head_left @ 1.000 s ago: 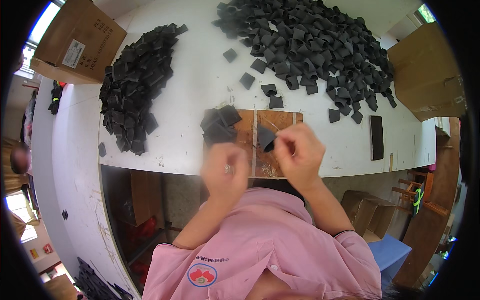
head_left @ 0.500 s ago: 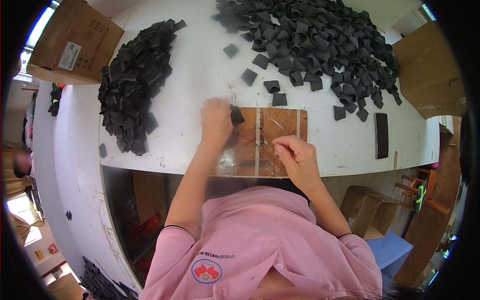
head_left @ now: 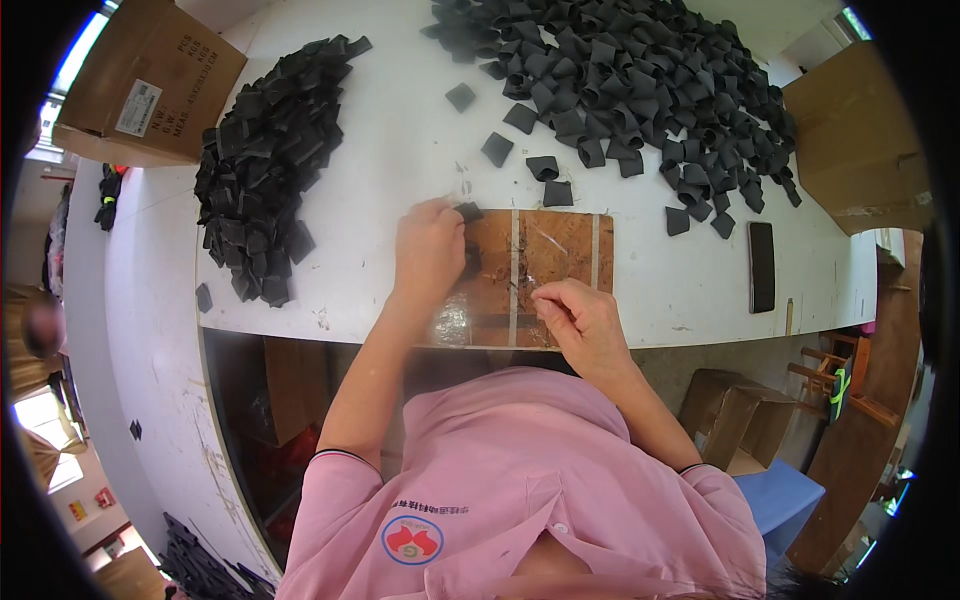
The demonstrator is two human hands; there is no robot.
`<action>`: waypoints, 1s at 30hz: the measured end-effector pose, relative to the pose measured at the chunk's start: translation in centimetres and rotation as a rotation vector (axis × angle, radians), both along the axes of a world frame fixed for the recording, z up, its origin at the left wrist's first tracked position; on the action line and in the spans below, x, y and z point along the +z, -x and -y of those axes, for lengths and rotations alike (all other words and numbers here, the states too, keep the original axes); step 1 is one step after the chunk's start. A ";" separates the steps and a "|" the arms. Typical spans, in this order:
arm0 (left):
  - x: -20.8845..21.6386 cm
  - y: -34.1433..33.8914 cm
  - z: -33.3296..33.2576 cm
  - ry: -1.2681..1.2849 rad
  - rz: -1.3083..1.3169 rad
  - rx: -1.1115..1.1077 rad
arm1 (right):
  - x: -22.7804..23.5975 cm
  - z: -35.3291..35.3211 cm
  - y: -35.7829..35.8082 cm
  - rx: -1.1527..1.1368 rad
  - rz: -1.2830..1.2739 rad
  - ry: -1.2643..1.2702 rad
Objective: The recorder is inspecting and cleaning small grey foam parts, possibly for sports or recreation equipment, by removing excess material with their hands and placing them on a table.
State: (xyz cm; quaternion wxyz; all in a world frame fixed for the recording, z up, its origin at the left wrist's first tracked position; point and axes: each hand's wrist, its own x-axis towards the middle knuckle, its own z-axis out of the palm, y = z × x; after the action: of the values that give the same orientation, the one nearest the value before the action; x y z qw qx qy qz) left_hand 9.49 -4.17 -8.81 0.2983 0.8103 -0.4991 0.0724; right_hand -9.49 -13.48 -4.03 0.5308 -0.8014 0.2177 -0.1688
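My left hand (head_left: 429, 252) is closed at the left edge of a brown board (head_left: 565, 245) marked with pale strips. A small black fabric-like piece (head_left: 468, 212) pokes out by its fingertips, and more black shows under the fingers, partly hidden. Above the board's right half, my right hand (head_left: 588, 325) is pinched, thumb against forefinger; whatever may be between them is too small to make out. Just beyond the board lie a few loose dark loop pieces (head_left: 557, 193), short flattened tubes of the same look.
A black pile (head_left: 265, 170) of flat pieces lies to the left, and a larger heap of dark loops (head_left: 620, 80) fills the back right. Cardboard boxes (head_left: 150, 85) (head_left: 860, 140) stand at both sides. A black phone-like slab (head_left: 761, 267) lies right of the board.
My right hand has shifted slightly left over the board. The black piece at my left fingertips has turned or slid, with less of it showing.
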 end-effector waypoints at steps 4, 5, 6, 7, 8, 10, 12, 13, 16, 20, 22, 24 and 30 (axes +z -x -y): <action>3.2 0.9 -2.2 0.163 -0.466 0.209 | 1.6 -0.8 -0.1 0.022 -0.038 -0.063; 4.6 1.7 -2.8 0.222 -0.887 0.174 | 1.8 -1.0 -0.2 0.025 -0.052 -0.100; 5.8 2.4 -3.3 0.275 -1.310 0.132 | 1.6 -1.5 -0.5 0.019 -0.055 -0.100; 6.7 3.3 -3.8 0.257 -1.464 0.072 | 1.2 -2.2 -1.0 -0.001 0.037 -0.322; 6.9 4.2 -4.1 0.226 -1.553 0.064 | 1.0 -2.5 -1.3 -0.025 0.130 -0.544; 7.4 5.9 -4.2 0.290 -1.706 0.025 | 1.2 -2.2 -1.4 -0.008 0.092 -0.832; 7.9 7.4 -4.1 0.429 -1.766 0.021 | 1.5 -1.9 -1.5 0.007 0.053 -1.118; 8.0 7.8 -4.2 0.569 -1.816 0.015 | 1.8 -1.7 -1.6 0.000 0.079 -1.267; 7.1 8.4 -4.6 0.579 -1.754 -0.029 | 2.3 -1.4 -1.5 -0.011 0.103 -1.440; 7.1 8.7 -4.1 0.516 -1.664 0.021 | 1.5 -1.3 -1.1 -0.020 0.119 -1.531; 7.1 8.9 -4.0 0.519 -1.665 0.046 | 1.5 -1.3 -1.0 -0.019 0.132 -1.566; 7.1 9.2 -4.0 0.523 -1.663 0.072 | 1.6 -1.3 -0.8 0.048 0.042 -1.316; 6.8 10.2 -3.8 0.300 -1.021 0.011 | 2.5 -2.3 -0.6 -0.099 0.192 0.079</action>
State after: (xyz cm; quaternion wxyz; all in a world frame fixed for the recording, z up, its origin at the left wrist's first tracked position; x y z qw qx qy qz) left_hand -0.69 -0.39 -2.01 0.6156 0.6936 -0.2702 -0.2589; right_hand -8.91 -11.21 -1.50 0.5083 -0.7900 0.1984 -0.2795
